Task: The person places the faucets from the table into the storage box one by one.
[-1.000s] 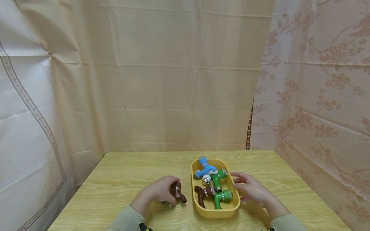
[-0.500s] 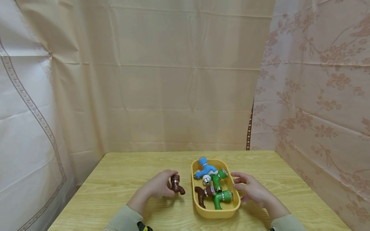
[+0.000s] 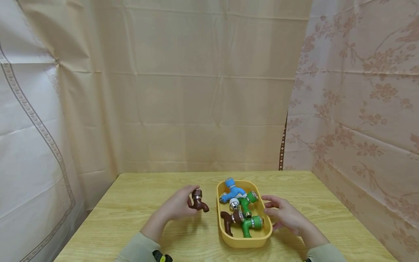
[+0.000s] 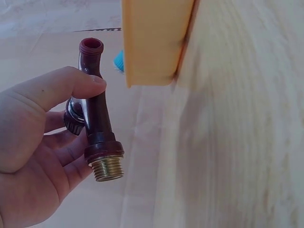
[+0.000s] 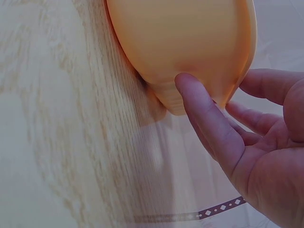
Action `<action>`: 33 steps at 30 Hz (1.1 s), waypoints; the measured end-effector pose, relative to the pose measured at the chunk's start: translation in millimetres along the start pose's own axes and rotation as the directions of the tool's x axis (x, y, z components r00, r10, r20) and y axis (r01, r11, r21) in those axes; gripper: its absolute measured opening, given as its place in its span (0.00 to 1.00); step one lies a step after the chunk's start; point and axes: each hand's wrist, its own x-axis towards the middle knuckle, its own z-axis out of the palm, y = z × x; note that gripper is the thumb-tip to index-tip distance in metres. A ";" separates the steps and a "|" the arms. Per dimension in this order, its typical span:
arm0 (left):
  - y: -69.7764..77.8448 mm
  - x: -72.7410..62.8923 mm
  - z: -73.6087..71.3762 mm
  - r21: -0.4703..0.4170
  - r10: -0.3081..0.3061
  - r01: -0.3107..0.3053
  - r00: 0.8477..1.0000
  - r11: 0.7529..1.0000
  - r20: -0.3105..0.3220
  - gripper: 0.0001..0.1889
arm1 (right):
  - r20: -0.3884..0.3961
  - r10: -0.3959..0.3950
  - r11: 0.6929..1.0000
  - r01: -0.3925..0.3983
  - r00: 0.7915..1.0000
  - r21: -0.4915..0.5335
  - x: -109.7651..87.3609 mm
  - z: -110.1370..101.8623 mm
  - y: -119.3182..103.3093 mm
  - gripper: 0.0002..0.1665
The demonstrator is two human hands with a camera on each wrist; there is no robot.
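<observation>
A dark brown tap (image 3: 198,202) is pinched between the thumb and fingers of my left hand (image 3: 176,204), held above the table left of the yellow tray. In the left wrist view the tap (image 4: 98,111) shows its brass threaded end pointing down and its open spout up. My right hand (image 3: 286,214) rests against the right side of the yellow tray (image 3: 244,243), fingers fairly straight. The right wrist view shows the thumb touching the tray's outer wall (image 5: 180,42). Inside lie a blue tap (image 3: 233,191), a brown tap (image 3: 230,218) and two green taps (image 3: 251,223).
Among the taps in the tray is a white and silver knob (image 3: 234,203), its body partly hidden. The wooden table (image 3: 157,185) ends at a beige curtain (image 3: 196,109) behind. Patterned cloth (image 3: 366,120) hangs on the right.
My left hand has lifted the brown tap off the table and moved it away from me, turning it more upright. The right hand and the tray have stayed in place.
</observation>
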 end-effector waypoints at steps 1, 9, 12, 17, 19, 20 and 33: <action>0.2 0.1 -1.3 0.005 0.002 -0.002 1.000 1.000 -0.013 0.42 | 0.001 -0.002 1.000 0.002 1.000 0.000 0.0 0.1 0.1 0.38; 4.7 -2.1 -14.4 -0.007 0.016 -0.017 0.997 1.000 -0.077 0.41 | -0.005 0.004 1.000 -0.004 1.000 0.001 0.9 -0.1 0.9 0.37; 7.0 -4.2 -18.2 -0.021 0.008 -0.010 0.996 1.000 -0.090 0.41 | -0.005 0.000 1.000 0.000 1.000 0.002 0.8 0.0 1.2 0.37; 8.9 -5.6 -20.3 -0.028 0.004 -0.006 0.995 1.000 -0.095 0.42 | -0.003 -0.001 1.000 0.001 1.000 0.001 0.5 0.0 0.6 0.37; 9.4 -5.4 -19.9 -0.030 0.004 -0.007 0.996 1.000 -0.093 0.42 | -0.006 0.005 1.000 -0.005 1.000 -0.002 1.3 -0.4 0.9 0.37; 9.6 -5.1 -19.5 -0.024 0.006 -0.008 0.996 1.000 -0.093 0.42 | -0.007 0.007 1.000 -0.007 1.000 -0.002 1.7 -0.6 0.9 0.37; 15.2 4.0 -11.3 -0.037 0.054 -0.058 0.995 0.998 -0.086 0.40 | -0.018 0.017 1.000 -0.017 1.000 0.001 3.0 -0.8 0.6 0.37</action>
